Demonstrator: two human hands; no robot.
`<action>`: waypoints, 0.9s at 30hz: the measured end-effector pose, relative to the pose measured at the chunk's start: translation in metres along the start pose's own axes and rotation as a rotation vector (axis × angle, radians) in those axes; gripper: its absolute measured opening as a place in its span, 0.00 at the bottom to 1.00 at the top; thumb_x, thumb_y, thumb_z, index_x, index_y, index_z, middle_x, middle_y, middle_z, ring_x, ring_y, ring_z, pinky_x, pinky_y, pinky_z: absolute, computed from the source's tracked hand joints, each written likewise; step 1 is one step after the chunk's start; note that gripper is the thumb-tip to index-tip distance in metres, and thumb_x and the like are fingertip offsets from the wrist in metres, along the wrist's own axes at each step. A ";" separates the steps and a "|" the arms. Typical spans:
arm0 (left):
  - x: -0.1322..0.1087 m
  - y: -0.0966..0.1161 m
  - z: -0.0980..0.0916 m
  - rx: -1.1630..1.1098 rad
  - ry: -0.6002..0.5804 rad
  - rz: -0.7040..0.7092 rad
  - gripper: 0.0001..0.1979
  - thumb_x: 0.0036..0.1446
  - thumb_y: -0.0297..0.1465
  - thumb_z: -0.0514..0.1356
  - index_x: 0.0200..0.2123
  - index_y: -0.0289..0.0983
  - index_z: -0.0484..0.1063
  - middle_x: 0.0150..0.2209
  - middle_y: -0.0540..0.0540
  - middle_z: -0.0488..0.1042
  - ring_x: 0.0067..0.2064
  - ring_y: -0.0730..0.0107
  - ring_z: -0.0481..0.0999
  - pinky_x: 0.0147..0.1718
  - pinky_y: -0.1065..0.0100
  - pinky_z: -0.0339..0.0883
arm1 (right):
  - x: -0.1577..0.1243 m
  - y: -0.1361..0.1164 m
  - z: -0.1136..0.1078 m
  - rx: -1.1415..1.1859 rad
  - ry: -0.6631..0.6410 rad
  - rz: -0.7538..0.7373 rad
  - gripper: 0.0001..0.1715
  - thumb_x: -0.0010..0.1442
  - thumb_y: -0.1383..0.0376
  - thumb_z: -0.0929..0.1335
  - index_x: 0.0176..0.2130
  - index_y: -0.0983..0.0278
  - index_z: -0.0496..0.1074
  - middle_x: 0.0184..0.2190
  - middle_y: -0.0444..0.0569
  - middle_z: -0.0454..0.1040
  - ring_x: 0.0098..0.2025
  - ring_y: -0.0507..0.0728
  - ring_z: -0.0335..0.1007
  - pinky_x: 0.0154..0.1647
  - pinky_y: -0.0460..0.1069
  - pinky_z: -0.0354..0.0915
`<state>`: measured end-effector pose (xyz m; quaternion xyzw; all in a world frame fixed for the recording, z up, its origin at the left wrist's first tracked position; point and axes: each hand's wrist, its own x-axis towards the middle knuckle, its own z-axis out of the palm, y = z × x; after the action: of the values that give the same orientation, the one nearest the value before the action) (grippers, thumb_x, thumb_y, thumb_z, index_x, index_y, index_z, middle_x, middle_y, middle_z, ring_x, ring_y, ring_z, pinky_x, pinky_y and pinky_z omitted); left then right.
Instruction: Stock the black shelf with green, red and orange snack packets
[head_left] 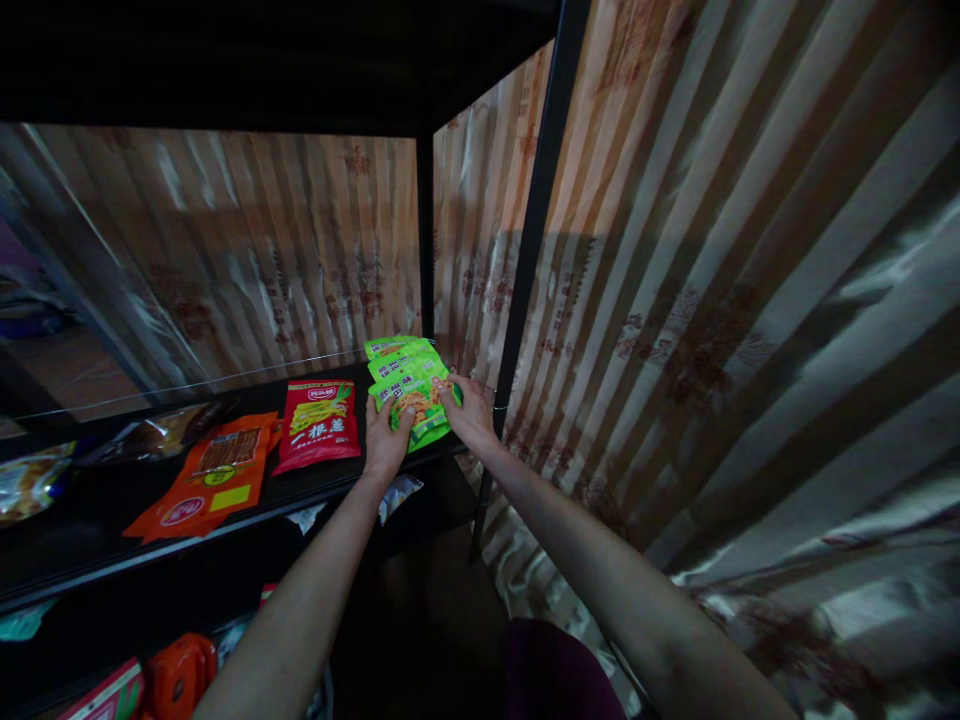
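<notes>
Green snack packets (pixel 409 378) lie in an overlapping stack at the right end of a black shelf (pixel 97 520). My left hand (pixel 385 437) grips the left edge of the front packet, fingers curled onto it. The same packet's right edge is held by my right hand (pixel 469 412), close to the shelf's black corner post (pixel 525 260). Both forearms reach up from the bottom of the view.
A red packet (pixel 319 420), orange packets (pixel 214 475), a dark shiny packet (pixel 161 432) and a silvery bag (pixel 30 482) lie further left on the shelf. More packets (pixel 176 675) sit on the lower shelf. A striped curtain (pixel 750 300) hangs behind and to the right.
</notes>
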<state>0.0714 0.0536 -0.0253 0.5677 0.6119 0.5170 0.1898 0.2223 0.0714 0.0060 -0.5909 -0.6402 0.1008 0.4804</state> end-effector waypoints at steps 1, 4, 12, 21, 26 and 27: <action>0.000 0.001 -0.001 0.011 -0.005 -0.008 0.25 0.55 0.40 0.59 0.53 0.33 0.70 0.66 0.35 0.50 0.66 0.54 0.50 0.63 0.61 0.46 | 0.000 0.000 -0.001 -0.004 -0.005 0.006 0.21 0.59 0.60 0.63 0.49 0.65 0.71 0.49 0.55 0.72 0.53 0.60 0.66 0.56 0.55 0.60; 0.000 0.001 -0.001 0.026 -0.007 -0.008 0.24 0.56 0.40 0.58 0.54 0.34 0.69 0.66 0.36 0.51 0.66 0.55 0.52 0.63 0.61 0.46 | 0.004 0.000 -0.004 -0.006 -0.017 0.024 0.22 0.59 0.59 0.63 0.51 0.65 0.70 0.51 0.55 0.70 0.54 0.60 0.65 0.57 0.54 0.59; 0.001 -0.001 0.000 0.082 -0.019 -0.009 0.26 0.57 0.41 0.56 0.55 0.32 0.68 0.66 0.34 0.51 0.67 0.53 0.47 0.64 0.60 0.44 | 0.024 0.001 -0.002 0.041 -0.064 0.138 0.23 0.61 0.58 0.61 0.53 0.64 0.69 0.54 0.53 0.70 0.56 0.58 0.64 0.59 0.53 0.56; 0.002 -0.001 -0.003 0.071 -0.038 0.008 0.27 0.59 0.42 0.54 0.56 0.30 0.67 0.64 0.34 0.55 0.66 0.57 0.52 0.64 0.62 0.44 | 0.033 0.019 0.014 0.171 -0.019 0.271 0.19 0.62 0.57 0.60 0.46 0.58 0.73 0.49 0.47 0.74 0.52 0.55 0.68 0.54 0.51 0.60; 0.003 -0.003 -0.002 0.071 -0.033 0.012 0.25 0.58 0.40 0.55 0.54 0.31 0.69 0.63 0.35 0.58 0.65 0.57 0.54 0.63 0.60 0.46 | 0.037 0.026 0.023 0.180 -0.003 0.298 0.18 0.60 0.58 0.62 0.46 0.58 0.73 0.45 0.46 0.76 0.49 0.55 0.70 0.52 0.50 0.62; 0.003 -0.004 -0.002 0.070 -0.026 0.021 0.24 0.58 0.40 0.55 0.54 0.32 0.69 0.63 0.35 0.58 0.65 0.57 0.54 0.63 0.60 0.46 | 0.038 0.025 0.023 0.166 -0.003 0.299 0.18 0.59 0.58 0.63 0.46 0.58 0.73 0.45 0.46 0.76 0.49 0.55 0.71 0.52 0.49 0.62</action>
<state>0.0669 0.0561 -0.0265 0.5870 0.6211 0.4899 0.1723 0.2285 0.1207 -0.0046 -0.6377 -0.5352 0.2245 0.5065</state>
